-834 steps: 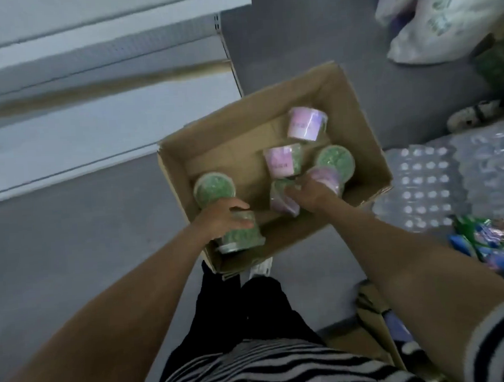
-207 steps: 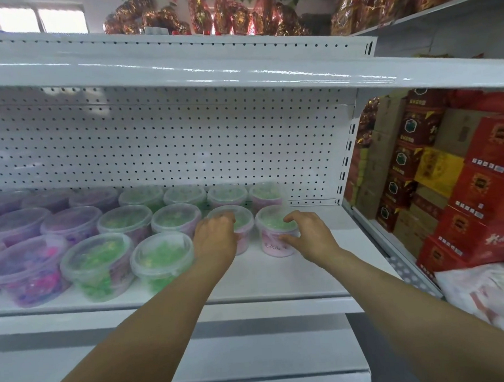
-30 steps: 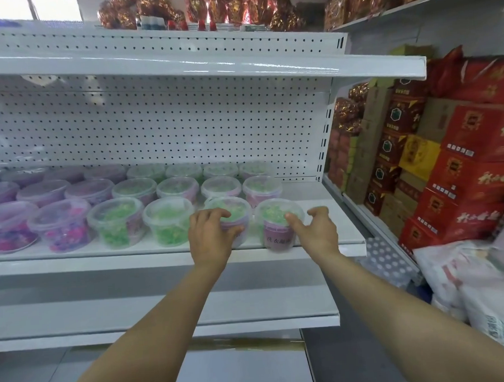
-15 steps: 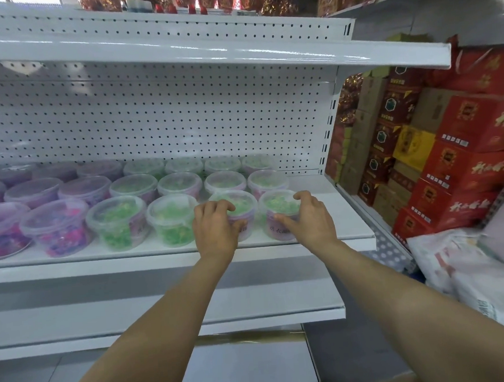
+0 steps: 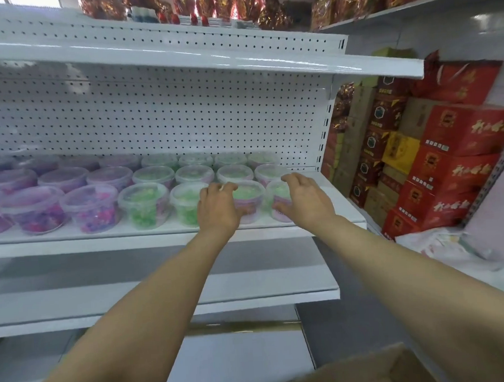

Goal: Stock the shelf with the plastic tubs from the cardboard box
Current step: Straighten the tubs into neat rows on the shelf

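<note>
Rows of clear plastic tubs with green and purple contents fill the white shelf [image 5: 165,235]. My left hand [image 5: 216,209] curls over the front of a green-filled tub [image 5: 248,194] in the front row. My right hand [image 5: 306,200] hovers with spread, relaxed fingers in front of the rightmost front tub [image 5: 279,192] and does not clearly grip it. A corner of the cardboard box [image 5: 362,371] shows at the bottom edge, its inside hidden.
A bare strip of shelf [image 5: 338,198] lies right of the last tub. An upper shelf [image 5: 237,61] overhangs the tubs. Red and brown cartons [image 5: 437,156] are stacked to the right, above white sacks [image 5: 443,244]. A lower shelf [image 5: 251,291] juts out below.
My right hand has come off the rightmost tub and its fingers have spread. My left hand stays on its tub. The view has tilted down, and the box corner has come into sight.
</note>
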### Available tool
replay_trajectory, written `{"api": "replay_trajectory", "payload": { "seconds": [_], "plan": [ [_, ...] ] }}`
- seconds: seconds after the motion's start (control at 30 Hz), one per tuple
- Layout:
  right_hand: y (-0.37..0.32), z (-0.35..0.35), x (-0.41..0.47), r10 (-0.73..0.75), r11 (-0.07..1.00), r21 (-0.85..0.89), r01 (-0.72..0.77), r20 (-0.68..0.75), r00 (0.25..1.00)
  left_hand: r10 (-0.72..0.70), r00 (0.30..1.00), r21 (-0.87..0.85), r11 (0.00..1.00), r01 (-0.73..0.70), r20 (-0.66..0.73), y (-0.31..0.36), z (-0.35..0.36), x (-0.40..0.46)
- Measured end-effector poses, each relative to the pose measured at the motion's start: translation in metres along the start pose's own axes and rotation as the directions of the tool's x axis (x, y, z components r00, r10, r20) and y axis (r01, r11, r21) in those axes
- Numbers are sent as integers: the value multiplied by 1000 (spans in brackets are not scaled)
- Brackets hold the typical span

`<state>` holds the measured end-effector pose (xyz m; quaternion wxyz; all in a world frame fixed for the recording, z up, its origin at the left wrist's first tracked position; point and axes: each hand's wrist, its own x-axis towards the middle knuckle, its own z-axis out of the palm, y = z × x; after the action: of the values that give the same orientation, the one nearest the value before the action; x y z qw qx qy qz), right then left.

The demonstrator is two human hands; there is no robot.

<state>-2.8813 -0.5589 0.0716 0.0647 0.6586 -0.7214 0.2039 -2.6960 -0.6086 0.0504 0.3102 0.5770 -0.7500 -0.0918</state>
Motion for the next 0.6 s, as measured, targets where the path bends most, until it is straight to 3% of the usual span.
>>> {"api": "replay_trajectory", "payload": {
  "seconds": [0.3,0.6],
  "plan": [
    [-72,-65,-107,-150,987,76,145,69,986,-110,991,101,988,118,-73,-25,-114,-127],
    [-161,-83,-171,-265,960,118,252,112,958,-206,969,155,962,227,-138,-68,-210,-217]
  ]
}}
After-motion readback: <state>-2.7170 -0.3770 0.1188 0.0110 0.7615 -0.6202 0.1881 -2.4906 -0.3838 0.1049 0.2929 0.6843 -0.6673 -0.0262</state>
